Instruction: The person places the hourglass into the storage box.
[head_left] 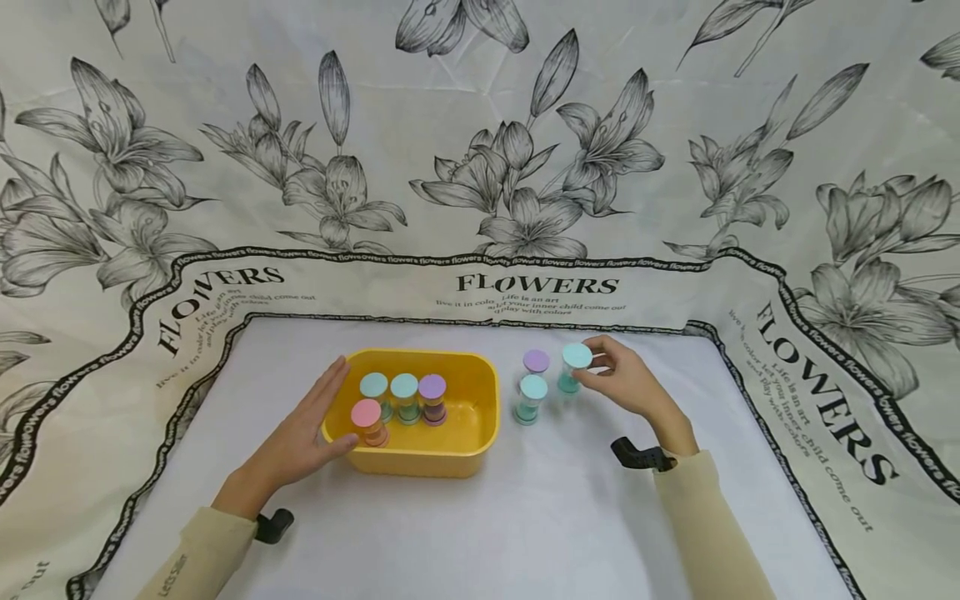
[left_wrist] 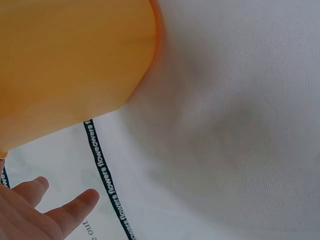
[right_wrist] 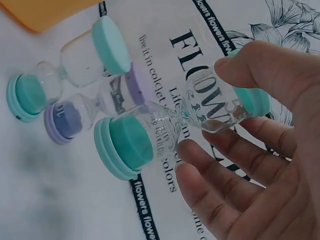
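Observation:
My right hand [head_left: 621, 379] holds a teal-capped hourglass [right_wrist: 185, 117] between thumb and fingers, with its teal sand in the far bulb in the right wrist view. Beside it stand another teal hourglass [head_left: 531, 400] and a purple one [head_left: 536, 362], the purple partly hidden behind the teal. My left hand [head_left: 307, 429] is at the left end of a yellow plastic bin [head_left: 450, 462], fingers extended along its side and thumb near the front rim. Inside the bin are a pink hourglass [head_left: 369, 423], two teal ones [head_left: 406, 398] and a purple hourglass [head_left: 432, 400], grouped toward the left.
A white cloth [head_left: 525, 533] covers the table. Behind and on both sides hangs a fabric [head_left: 420, 292] with black line-drawn flowers and lettering. Black wrist cameras [head_left: 637, 454] are strapped on both arms.

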